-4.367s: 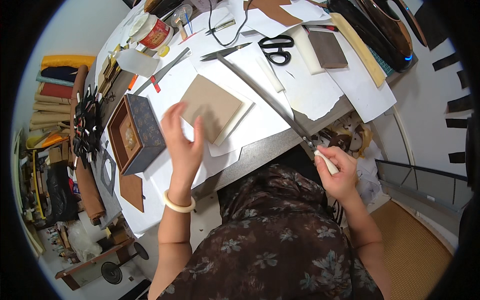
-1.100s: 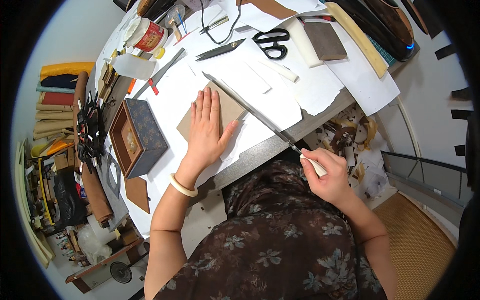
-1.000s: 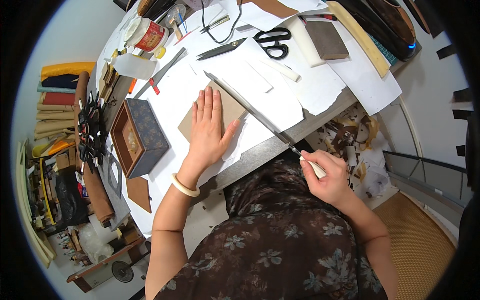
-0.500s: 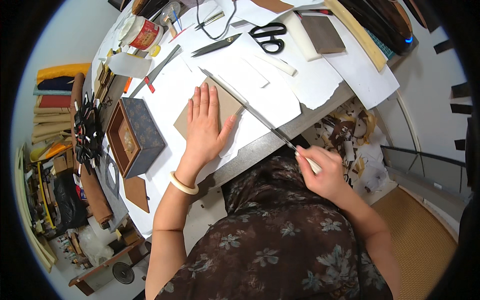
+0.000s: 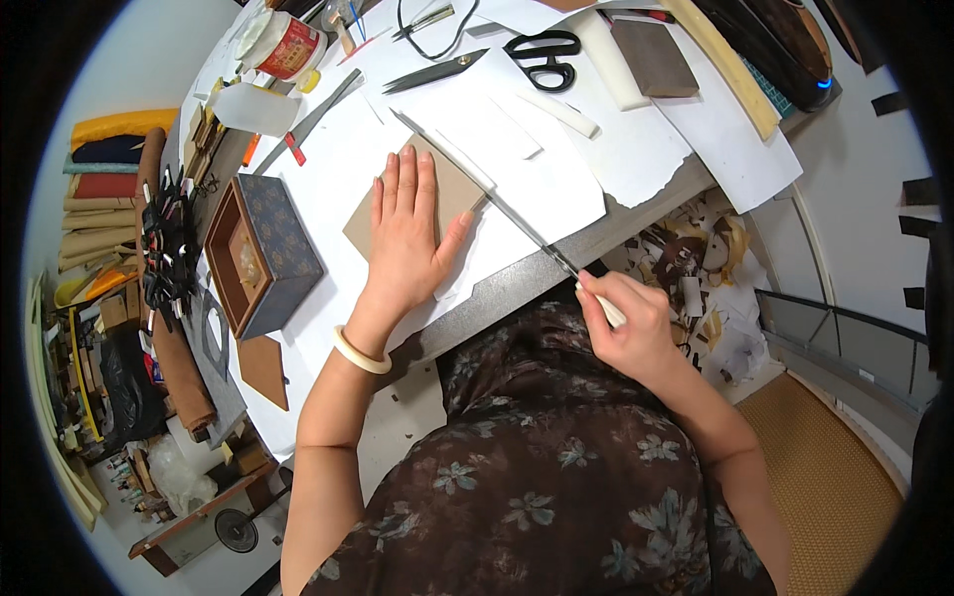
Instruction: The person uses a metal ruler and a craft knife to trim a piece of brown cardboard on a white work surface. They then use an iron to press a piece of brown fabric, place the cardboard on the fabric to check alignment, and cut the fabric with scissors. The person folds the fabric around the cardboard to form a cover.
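My left hand (image 5: 405, 238) lies flat on a square grey-brown board (image 5: 454, 187), fingers stretched out and pressing it to the white paper. My right hand (image 5: 634, 330) is wrapped round the pale handle (image 5: 610, 313) of a long, thin metal file (image 5: 519, 222). Its blade slants from beyond the table edge up along the board's right side and seems to touch that side. Left of my left hand stands a dark patterned box (image 5: 283, 233) with a brown inside, tipped so that its opening faces left. A pale bangle (image 5: 360, 356) circles my left wrist.
Beyond the board lie shears (image 5: 542, 62) with black handles, a white strip (image 5: 561, 114) and a dark block (image 5: 654, 60). A glue tub (image 5: 281, 47) and a plastic bottle (image 5: 253, 107) stand at the far left. Scraps (image 5: 701, 258) fill a space below the table's right edge.
My right hand and the file have shifted slightly up and left along the board's edge. My left hand stays flat on the board. The whole view has shifted slightly.
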Motion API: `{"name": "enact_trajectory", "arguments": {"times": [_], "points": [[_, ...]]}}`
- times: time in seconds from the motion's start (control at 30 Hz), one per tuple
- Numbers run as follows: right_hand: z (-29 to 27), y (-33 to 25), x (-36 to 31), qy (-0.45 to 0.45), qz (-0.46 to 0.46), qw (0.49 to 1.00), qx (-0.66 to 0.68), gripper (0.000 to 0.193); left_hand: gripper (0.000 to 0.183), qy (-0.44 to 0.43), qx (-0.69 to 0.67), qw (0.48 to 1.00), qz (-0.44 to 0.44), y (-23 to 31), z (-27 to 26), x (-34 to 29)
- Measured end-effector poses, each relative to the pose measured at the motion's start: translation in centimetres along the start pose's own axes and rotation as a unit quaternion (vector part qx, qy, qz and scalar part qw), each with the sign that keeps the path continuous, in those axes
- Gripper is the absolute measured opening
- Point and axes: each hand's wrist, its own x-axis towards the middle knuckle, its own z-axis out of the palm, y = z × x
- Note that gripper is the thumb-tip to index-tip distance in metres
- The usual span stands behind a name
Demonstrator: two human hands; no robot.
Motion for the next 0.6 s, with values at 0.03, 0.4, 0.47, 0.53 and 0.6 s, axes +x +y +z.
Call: {"name": "enact_trajectory", "arguments": {"times": [0.03, 0.4, 0.47, 0.53, 0.6], "points": [[-0.4, -0.2, -0.8, 0.010, 0.004, 1.000, 0.002, 0.011, 0.086, 0.001, 0.000, 1.000, 0.001, 0.0, -0.1, 0.2], [-1.7, -1.1, -3.4, 0.014, -0.004, 0.998, -0.054, 0.013, 0.088, 0.001, -0.002, 1.000, 0.000, 0.0, 0.1, 0.2], [-1.0, -1.0, -2.4, 0.013, -0.016, 0.998, -0.052, 0.014, 0.088, 0.001, -0.005, 1.000, -0.003, 0.0, 0.0, 0.2], [-0.4, -0.8, -1.3, 0.001, -0.009, 0.998, -0.066, 0.016, 0.089, -0.002, -0.013, 1.000, -0.003, -0.2, -0.3, -0.1], [-0.7, -0.8, -2.8, 0.026, 0.007, 0.997, -0.072, 0.016, 0.090, -0.002, -0.019, 1.000, 0.000, -0.3, -0.3, -0.2]]}}
